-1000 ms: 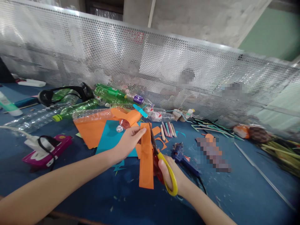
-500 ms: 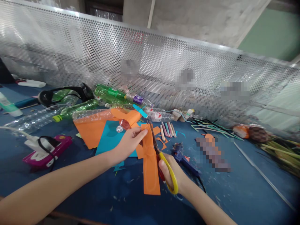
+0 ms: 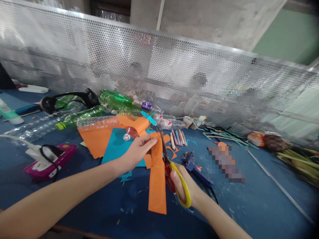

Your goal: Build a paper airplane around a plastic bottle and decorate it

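My left hand (image 3: 139,148) pinches the top end of an orange paper strip (image 3: 157,189) between thumb and fingers. The strip hangs down toward me over the blue table and bears faint drawn outlines. My right hand (image 3: 183,186) grips scissors (image 3: 187,194) with one yellow and one red handle. Their dark blades lie along the right edge of the strip near its top, pointing away from me. Behind my left hand lie a blue paper sheet (image 3: 116,146) and a plastic bottle wrapped in orange paper (image 3: 139,126).
A purple power strip (image 3: 63,159) with a plug sits at left. Green bottles (image 3: 84,114) lie behind it. Chalk-like sticks (image 3: 178,136), orange scraps (image 3: 173,151) and a blue glue gun (image 3: 198,171) are right of centre. A perforated metal screen (image 3: 164,66) stands along the back.
The lower end of the orange strip has swung slightly left and toward me. The scissors' handles look a little wider apart; both hands stay nearly in place.
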`<state>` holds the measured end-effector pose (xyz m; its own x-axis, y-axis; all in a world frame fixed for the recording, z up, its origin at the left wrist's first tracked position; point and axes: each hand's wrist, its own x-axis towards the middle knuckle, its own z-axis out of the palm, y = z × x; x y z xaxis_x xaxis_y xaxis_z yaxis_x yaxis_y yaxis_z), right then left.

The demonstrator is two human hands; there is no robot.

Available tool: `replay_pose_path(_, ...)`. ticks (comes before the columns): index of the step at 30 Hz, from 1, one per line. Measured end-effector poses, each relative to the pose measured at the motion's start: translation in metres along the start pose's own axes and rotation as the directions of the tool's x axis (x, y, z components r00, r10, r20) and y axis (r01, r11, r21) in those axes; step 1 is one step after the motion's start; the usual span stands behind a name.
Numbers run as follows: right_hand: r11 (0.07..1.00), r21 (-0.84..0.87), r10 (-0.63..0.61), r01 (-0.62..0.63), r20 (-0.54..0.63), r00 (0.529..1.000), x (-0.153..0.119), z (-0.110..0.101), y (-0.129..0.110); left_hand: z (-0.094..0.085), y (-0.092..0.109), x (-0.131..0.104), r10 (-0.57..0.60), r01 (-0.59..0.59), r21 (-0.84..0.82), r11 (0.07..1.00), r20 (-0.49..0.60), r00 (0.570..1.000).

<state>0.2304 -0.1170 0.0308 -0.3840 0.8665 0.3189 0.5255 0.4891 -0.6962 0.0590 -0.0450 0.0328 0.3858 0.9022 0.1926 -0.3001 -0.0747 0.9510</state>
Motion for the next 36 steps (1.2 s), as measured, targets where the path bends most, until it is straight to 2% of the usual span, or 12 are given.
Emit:
replay_pose_path(3,0.998,0.045,0.043,-0.043,0.004,0.999,0.0,0.002,0.001,0.0,0.0,0.0,0.007,-0.007,0.029,1.0,0.003,1.0)
replay_pose_path(8,0.972,0.138,0.183,-0.188,0.046,0.982,-0.001,0.008,0.007,0.0,-0.002,0.0,0.015,-0.015,0.046,0.999,-0.001,1.0)
replay_pose_path(10,0.965,0.154,0.212,-0.213,0.024,0.977,-0.002,0.009,0.01,0.0,-0.001,0.0,0.011,-0.011,0.044,0.999,-0.006,1.0)
replay_pose_path(19,0.985,0.045,0.168,-0.168,-0.01,0.986,-0.002,0.006,0.008,0.0,0.002,-0.001,-0.004,0.004,0.016,1.0,0.0,1.0)
replay_pose_path(30,0.983,0.017,0.18,-0.18,-0.021,0.983,-0.003,0.004,0.015,-0.003,0.001,0.003,-0.01,0.009,-0.029,1.0,-0.027,1.0)
replay_pose_path(36,0.989,0.012,0.145,-0.146,0.038,0.989,0.001,-0.001,0.021,-0.011,-0.002,0.008,0.032,-0.032,0.023,0.999,0.012,0.999)
